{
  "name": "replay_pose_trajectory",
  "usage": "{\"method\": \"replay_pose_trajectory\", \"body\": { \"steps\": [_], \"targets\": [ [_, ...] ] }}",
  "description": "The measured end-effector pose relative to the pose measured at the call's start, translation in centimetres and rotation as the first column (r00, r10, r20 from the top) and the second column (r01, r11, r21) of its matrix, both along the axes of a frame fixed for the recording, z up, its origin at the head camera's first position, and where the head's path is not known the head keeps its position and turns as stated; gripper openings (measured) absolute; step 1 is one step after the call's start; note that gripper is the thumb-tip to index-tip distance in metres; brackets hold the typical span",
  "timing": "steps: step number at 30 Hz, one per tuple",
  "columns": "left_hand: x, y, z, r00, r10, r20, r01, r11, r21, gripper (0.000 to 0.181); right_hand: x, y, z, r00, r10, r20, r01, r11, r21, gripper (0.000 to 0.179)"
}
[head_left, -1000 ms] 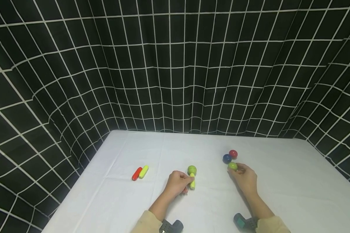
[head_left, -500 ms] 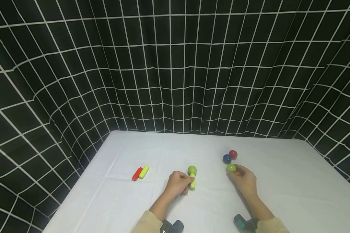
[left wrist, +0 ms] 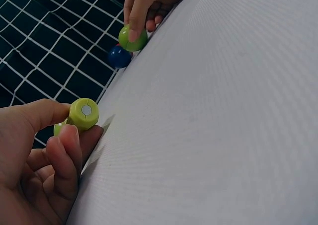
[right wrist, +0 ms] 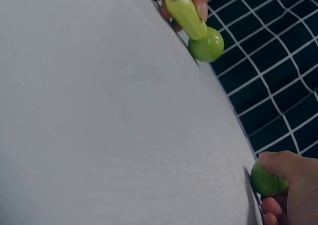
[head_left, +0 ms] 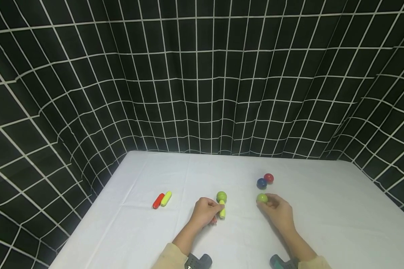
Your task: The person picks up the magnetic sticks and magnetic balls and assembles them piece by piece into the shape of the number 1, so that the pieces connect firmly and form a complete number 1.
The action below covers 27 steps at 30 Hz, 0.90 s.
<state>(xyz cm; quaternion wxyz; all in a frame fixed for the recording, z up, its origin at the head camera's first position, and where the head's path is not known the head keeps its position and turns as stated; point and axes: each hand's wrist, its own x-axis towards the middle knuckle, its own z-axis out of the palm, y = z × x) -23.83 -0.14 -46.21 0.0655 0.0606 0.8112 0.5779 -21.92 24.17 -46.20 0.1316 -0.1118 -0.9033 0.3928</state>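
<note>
In the head view my left hand (head_left: pixel 203 212) pinches a yellow-green stick (head_left: pixel 222 214) between thumb and fingers. A green ball (head_left: pixel 221 196) touches the stick's far end. The left wrist view shows a round silver disc on the near end of this faceted stick (left wrist: pixel 83 114). To the right, my right hand (head_left: pixel 280 213) pinches a second green ball (head_left: pixel 262 198), which has a thin seam line in the right wrist view. A blue ball (head_left: pixel 261 183) and a red ball (head_left: pixel 269 178) lie together just beyond it.
A red stick (head_left: pixel 158 201) and another yellow-green stick (head_left: pixel 166 198) lie side by side on the left of the white-covered table (head_left: pixel 138 235). A dark curtain with a white grid (head_left: pixel 205 89) stands behind the table and along its sides.
My right hand has drawn the green ball left and toward me, away from the blue and red balls. My left hand with the stick has stayed in place.
</note>
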Motion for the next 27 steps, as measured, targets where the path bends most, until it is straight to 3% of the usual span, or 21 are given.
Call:
{"method": "replay_pose_trajectory", "body": {
  "steps": [27],
  "targets": [
    [0.1,-0.1,0.2,1.000,0.005,0.005,-0.005,1.000,0.009,0.019,2.4,-3.5,0.7,0.996,0.080,0.033,-0.079,0.996,-0.037,0.044]
  ]
}}
